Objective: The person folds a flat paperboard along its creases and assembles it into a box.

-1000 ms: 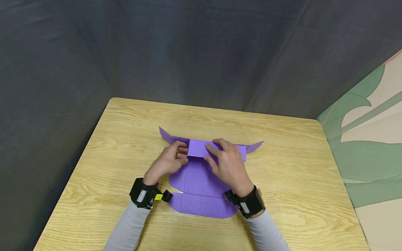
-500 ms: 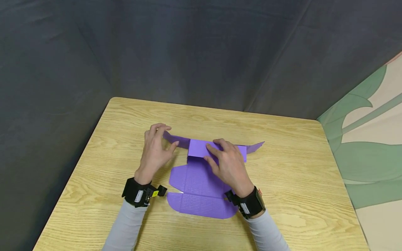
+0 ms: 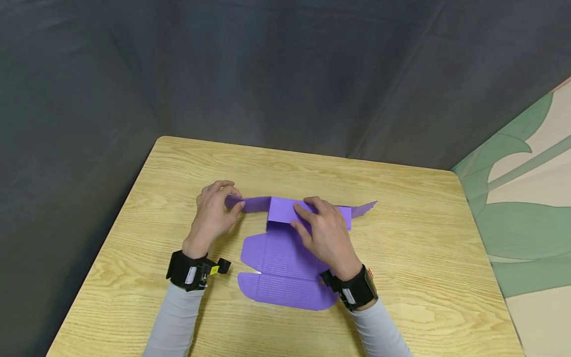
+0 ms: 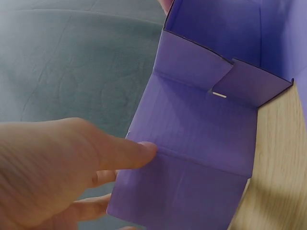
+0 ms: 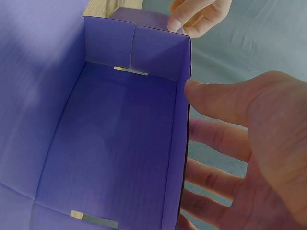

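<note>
A purple cardboard box, partly folded, stands mid-table in the head view, its pale front panel (image 3: pixel 281 210) upright and its ridged lid (image 3: pixel 287 258) lying flat toward the person. My left hand (image 3: pixel 207 213) pinches the long left side flap (image 3: pixel 256 204), thumb on its inner face near a crease and fingers behind it, as the left wrist view shows. My right hand (image 3: pixel 327 238) presses on the front panel with spread fingers. In the right wrist view its thumb (image 5: pixel 216 100) touches the wall's upper edge. Slots show at both ends of the box floor (image 5: pixel 110 139).
The right side flap (image 3: pixel 362 209) sticks out beyond the box. A wood-grain table (image 3: pixel 424 258) carries everything, with dark curtains (image 3: pixel 285 74) behind it and on the left. Patterned fabric (image 3: pixel 526 223) hangs along the right.
My left hand has moved left from the box's left corner out to the side flap and taken hold of it. The flap has swung and straightened outward. The right hand stays put.
</note>
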Demonstrator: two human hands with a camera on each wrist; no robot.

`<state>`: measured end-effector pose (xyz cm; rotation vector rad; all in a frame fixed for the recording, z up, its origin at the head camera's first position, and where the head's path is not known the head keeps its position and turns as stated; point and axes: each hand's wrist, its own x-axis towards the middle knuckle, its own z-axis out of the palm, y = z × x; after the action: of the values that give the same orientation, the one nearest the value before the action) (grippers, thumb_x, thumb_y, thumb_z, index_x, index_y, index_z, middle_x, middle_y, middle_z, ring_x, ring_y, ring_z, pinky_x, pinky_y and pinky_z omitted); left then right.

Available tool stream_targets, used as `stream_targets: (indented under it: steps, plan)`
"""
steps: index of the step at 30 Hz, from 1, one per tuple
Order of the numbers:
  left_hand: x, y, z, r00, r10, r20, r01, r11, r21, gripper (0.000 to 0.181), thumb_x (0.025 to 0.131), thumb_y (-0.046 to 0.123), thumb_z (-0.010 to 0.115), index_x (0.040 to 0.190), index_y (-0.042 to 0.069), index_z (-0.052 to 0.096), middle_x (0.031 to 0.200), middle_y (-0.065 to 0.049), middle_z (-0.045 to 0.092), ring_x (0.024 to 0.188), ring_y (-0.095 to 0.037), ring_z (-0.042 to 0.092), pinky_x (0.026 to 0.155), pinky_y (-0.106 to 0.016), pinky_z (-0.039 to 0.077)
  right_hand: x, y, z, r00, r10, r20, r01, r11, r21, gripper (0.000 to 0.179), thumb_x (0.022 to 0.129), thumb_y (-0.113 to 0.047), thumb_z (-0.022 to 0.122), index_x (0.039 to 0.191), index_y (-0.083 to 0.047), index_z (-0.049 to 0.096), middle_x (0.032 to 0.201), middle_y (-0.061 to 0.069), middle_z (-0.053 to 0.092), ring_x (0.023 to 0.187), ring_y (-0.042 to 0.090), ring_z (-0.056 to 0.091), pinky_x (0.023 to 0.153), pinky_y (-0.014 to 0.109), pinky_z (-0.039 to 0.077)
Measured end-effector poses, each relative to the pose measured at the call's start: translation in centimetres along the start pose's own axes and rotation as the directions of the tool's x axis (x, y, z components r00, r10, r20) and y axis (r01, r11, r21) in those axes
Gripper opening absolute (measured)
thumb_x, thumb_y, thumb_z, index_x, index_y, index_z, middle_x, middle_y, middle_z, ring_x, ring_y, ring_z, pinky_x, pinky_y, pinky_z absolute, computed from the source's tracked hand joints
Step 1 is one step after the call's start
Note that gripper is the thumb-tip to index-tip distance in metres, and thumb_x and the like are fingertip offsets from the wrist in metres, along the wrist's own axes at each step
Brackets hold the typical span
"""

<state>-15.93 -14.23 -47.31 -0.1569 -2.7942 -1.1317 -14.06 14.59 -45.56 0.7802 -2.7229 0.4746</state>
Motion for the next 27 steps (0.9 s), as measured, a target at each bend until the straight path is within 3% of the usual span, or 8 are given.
stream_targets:
  steps: [6, 11, 18, 27]
  plan:
    - [-0.13, 0.29, -0.15, 0.999, -0.029, 0.023, 0.028, 1.000, 0.005, 0.017, 0.095, 0.016, 0.081, 0.108, 0.005, 0.074, 0.124, -0.018, 0.074, 0.119, -0.042, 0.066, 0.102, -0.060, 0.045, -0.09, 0.04, 0.00, 1.000, 0.005, 0.005, -0.005, 1.000, 0.001, 0.041, 0.100, -0.033, 0.077, 0.133, -0.009, 0.076, 0.135, 0.017, 0.068, 0.124, 0.039, 0.066, 0.106, 0.055, 0.053]
    - [-0.17, 0.40, -0.25, 0.999, -0.035, 0.038, 0.036, 0.999, -0.001, 0.016, 0.096, 0.015, 0.080, 0.106, 0.004, 0.074, 0.111, -0.016, 0.077, 0.101, -0.034, 0.070, 0.084, -0.046, 0.054, -0.13, 0.02, 0.02, 1.000, 0.007, 0.004, -0.007, 1.000, 0.002, 0.041, 0.100, -0.033, 0.077, 0.133, -0.009, 0.076, 0.134, 0.016, 0.068, 0.123, 0.039, 0.067, 0.105, 0.055, 0.053]
    - [-0.29, 0.53, -0.59, 0.996, -0.066, 0.067, 0.065, 0.998, 0.015, 0.017, 0.097, 0.021, 0.080, 0.107, 0.008, 0.075, 0.111, -0.014, 0.078, 0.080, -0.025, 0.063, 0.060, -0.033, 0.046, -0.09, 0.04, 0.02, 1.000, 0.010, -0.001, -0.010, 1.000, 0.000, 0.041, 0.099, -0.033, 0.077, 0.133, -0.009, 0.076, 0.134, 0.016, 0.068, 0.123, 0.039, 0.067, 0.104, 0.055, 0.054]
    - [-0.44, 0.49, -0.71, 0.985, -0.085, 0.152, 0.082, 0.996, 0.029, 0.023, 0.099, 0.027, 0.078, 0.111, 0.008, 0.075, 0.112, -0.014, 0.076, 0.079, -0.021, 0.059, 0.062, -0.032, 0.044, -0.19, 0.00, -0.03, 1.000, 0.016, 0.006, -0.016, 1.000, -0.001, 0.041, 0.099, -0.033, 0.078, 0.133, -0.009, 0.076, 0.135, 0.016, 0.068, 0.124, 0.039, 0.066, 0.106, 0.054, 0.053]
